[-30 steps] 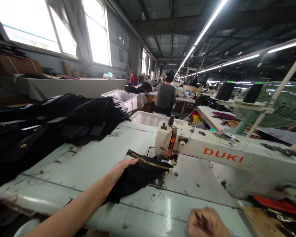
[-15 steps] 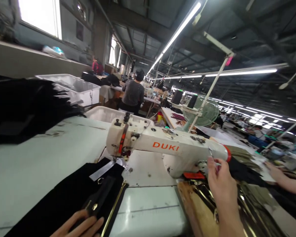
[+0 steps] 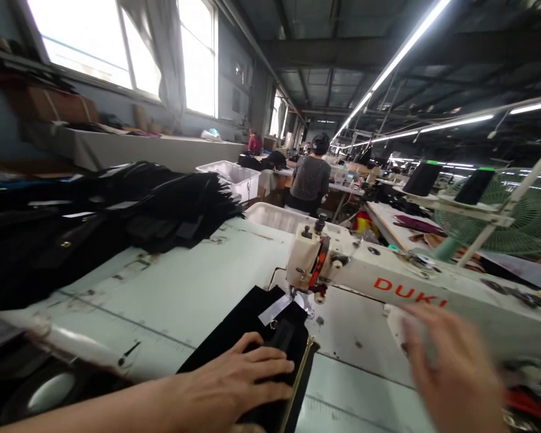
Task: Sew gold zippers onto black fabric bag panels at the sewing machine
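Note:
My left hand (image 3: 234, 376) lies flat on a black fabric piece (image 3: 223, 334), its fingers stretched out. Along the right side of the fabric runs a gold zipper (image 3: 303, 376), with a small gold ring (image 3: 274, 325) near the top. A white strip (image 3: 273, 310) lies across the fabric's upper end, which reaches the needle area of a white sewing machine (image 3: 360, 273) marked DUKI. In front of the machine's arm is my right hand (image 3: 460, 367), smeared by motion. Something greyish shows between its thumb and fingers, too blurred to name.
A large pile of black fabric pieces (image 3: 162, 201) lies on the table (image 3: 198, 258) at left. Behind the machine stand a white bin (image 3: 275, 215), thread cones (image 3: 421, 179) and a green fan (image 3: 523, 210). A person (image 3: 310, 177) sits farther back.
The view has swung left. My right hand has moved left from the machine's right end, where its fingers were pinched near a small metal part. My left hand has moved up the fabric and flattened.

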Tool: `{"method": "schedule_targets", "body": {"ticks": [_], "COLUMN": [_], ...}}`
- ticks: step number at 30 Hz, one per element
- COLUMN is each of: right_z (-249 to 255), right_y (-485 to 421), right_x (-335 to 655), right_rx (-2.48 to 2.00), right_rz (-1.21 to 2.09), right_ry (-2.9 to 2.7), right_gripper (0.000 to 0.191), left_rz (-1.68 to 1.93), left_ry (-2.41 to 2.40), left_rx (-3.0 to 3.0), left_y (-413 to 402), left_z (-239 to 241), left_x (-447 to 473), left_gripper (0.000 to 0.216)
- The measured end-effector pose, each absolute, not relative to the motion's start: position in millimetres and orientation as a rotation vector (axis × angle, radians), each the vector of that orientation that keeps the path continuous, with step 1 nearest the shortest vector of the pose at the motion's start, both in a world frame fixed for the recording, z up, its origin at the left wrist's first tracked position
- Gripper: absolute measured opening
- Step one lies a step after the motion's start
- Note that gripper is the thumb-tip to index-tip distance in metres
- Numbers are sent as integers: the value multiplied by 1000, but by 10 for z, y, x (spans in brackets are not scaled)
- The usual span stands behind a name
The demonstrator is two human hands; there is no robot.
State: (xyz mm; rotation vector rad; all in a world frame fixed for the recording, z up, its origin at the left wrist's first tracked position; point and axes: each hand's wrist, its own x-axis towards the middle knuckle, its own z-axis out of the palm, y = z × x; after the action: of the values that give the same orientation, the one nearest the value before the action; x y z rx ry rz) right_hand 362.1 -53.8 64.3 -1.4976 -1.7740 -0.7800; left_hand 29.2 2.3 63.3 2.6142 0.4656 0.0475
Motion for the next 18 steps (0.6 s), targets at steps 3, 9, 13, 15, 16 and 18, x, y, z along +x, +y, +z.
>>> {"method": "schedule_targets", "body": {"ticks": [3,9,13,15,16,18], "right_z": [174,-416,-401,-319,-278,-221], "right_y": [-318,195,541,593,580,499], "right_x": [2879,2834,3096,3121,3103,3026], "right_rx": [-1185,-1322,-1513,-1558,-1566,-1534], "right_rz": [-556,-664,-685,-657,-633,-569], "right_ry": [-2285,-2328,-2204,-2179,-2181,-2213], "right_gripper": [32,35,34,32,30,26], "left_rz": [49,85,188,218,242,316], "left_ry": [464,595,759,830,853,854], "left_rx": [2595,2567,2608,2634,2646,2673], "left_y": [56,250,612,765,813,841], "left_z": [466,318,158,85,59,30], "left_x": [263,305,437,486,503,522], "left_gripper": [69,68,59,58,57,53]}}
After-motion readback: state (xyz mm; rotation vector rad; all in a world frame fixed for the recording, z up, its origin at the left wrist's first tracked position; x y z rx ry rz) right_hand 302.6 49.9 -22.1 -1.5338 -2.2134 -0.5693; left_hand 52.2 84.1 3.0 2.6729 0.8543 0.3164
